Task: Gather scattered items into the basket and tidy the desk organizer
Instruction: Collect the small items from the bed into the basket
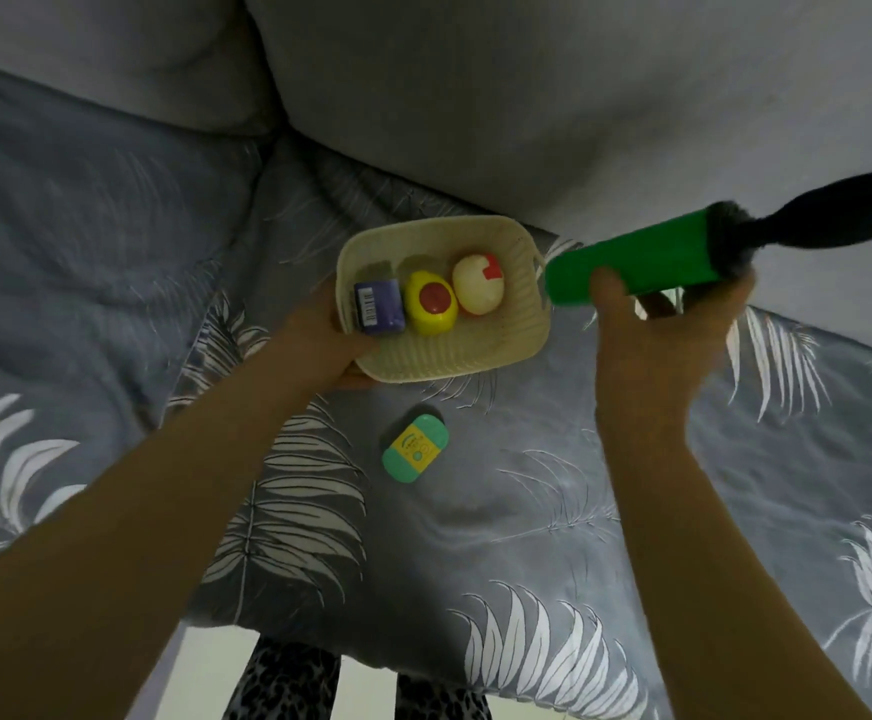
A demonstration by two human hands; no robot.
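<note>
A cream woven basket (pixel 454 350) sits on the bed near the middle of the head view. Inside it lie a purple box with a barcode (pixel 378 307), a yellow round thing with a red spot (pixel 431 302) and a white ball with a red patch (pixel 478 285). My left hand (pixel 327 339) grips the basket's left rim. My right hand (pixel 652 330) holds a green cylinder with a black handle (pixel 641 262) just right of the basket, tilted up to the right. A small teal and yellow case (pixel 415 448) lies on the bedspread in front of the basket.
The grey bedspread with white leaf print (pixel 293 485) covers the bed. Grey pillows (pixel 475 96) rise behind the basket. The bed's front edge runs along the bottom, with my patterned trouser legs (pixel 288 683) below it.
</note>
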